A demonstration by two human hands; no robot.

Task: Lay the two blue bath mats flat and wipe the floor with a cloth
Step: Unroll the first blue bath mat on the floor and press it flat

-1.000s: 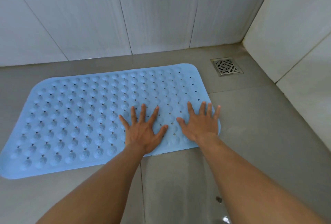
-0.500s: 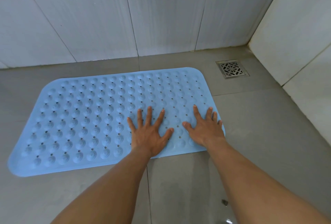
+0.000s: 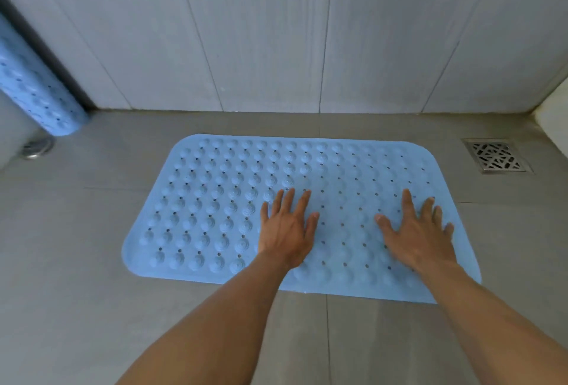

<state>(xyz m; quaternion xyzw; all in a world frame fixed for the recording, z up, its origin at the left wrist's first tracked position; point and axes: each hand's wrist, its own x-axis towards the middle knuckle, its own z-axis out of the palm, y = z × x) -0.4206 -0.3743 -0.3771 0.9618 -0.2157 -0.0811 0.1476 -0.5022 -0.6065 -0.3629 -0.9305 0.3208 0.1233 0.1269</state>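
A blue bath mat (image 3: 233, 206) lies flat on the grey floor (image 3: 61, 261). The left hand (image 3: 287, 231) and right hand (image 3: 419, 237) press on it, open, fingers spread, holding nothing. At ten o'clock, a second mat (image 3: 33, 86) stands rolled by the wall, not yet laid. No cloth is visible; wiping seems undone.

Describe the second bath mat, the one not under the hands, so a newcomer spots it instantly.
Start at the grey tiled wall and follow it left to the dark vertical strip at its end. The second mat leans there at the picture's left edge, its lower end on the floor above a round metal fitting. Unlike the flat mat under both hands, it stands tilted.
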